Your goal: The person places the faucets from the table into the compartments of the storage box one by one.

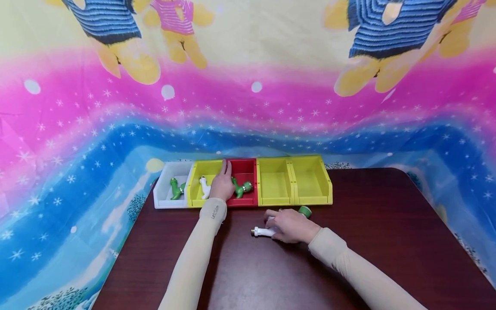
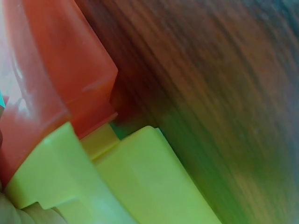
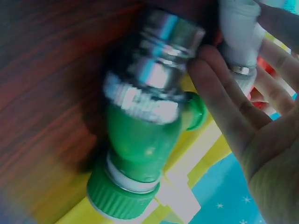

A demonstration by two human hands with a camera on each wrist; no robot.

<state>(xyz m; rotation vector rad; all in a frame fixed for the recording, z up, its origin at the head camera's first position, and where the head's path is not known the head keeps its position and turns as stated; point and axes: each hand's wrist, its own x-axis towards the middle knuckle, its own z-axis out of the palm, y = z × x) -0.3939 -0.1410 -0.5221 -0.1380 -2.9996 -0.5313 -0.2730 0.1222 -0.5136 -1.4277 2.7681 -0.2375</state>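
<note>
My left hand (image 1: 222,186) lies across the wall between a yellow bin (image 1: 196,193) and a red bin (image 1: 254,181), its visible fingers pointing straight to the back. A white tap (image 1: 204,187) lies in that yellow bin, partly covered by the hand. In the red bin is a green tap (image 1: 240,188). My right hand (image 1: 292,226) holds a white tap (image 1: 263,232) low over the table, its brass end pointing left. In the right wrist view, a green tap (image 3: 142,135) with a silver fitting lies close to the right fingers, while the white tap (image 3: 239,39) sits among them.
The bins form a row along the back of the dark wooden table (image 1: 248,275). A white bin (image 1: 160,196) with a green tap (image 1: 176,189) stands at the left end. Two yellow bins (image 1: 275,200) complete the right. A printed cloth (image 1: 255,107) hangs behind.
</note>
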